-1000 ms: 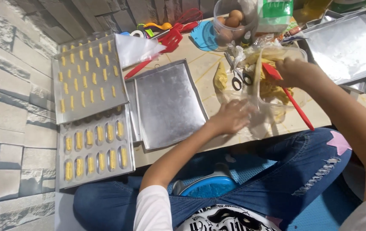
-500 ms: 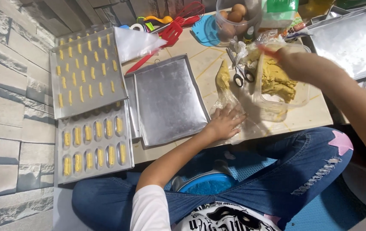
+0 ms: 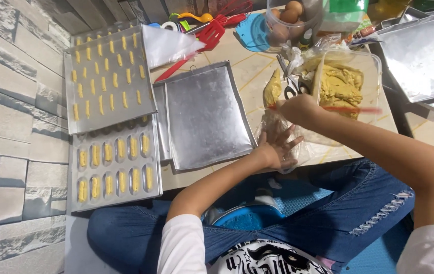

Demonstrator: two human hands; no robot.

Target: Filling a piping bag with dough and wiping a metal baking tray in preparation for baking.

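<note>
My left hand (image 3: 276, 146) lies flat with fingers spread on a clear plastic piping bag (image 3: 272, 91) that has yellow dough in its far end. Just above it, my right hand (image 3: 298, 109) grips a thin red spatula (image 3: 349, 109), blurred by motion, whose handle reaches right across a clear tub of yellow dough (image 3: 346, 83). The two hands almost touch at the table's front edge. Scissors (image 3: 291, 85) lie between the bag and the tub.
An empty metal baking tray (image 3: 206, 116) sits left of the hands. Further left are a tray of piped yellow strips (image 3: 108, 76) and a filled mould tray (image 3: 113, 165). At the back are a bowl of eggs (image 3: 288, 20), red utensils (image 3: 212, 30) and a blue lid (image 3: 252, 30). More trays (image 3: 420, 56) are stacked at right.
My right hand has come down and left from over the dough tub to just above my left hand, bringing the red spatula. The left hand stays on the bag.
</note>
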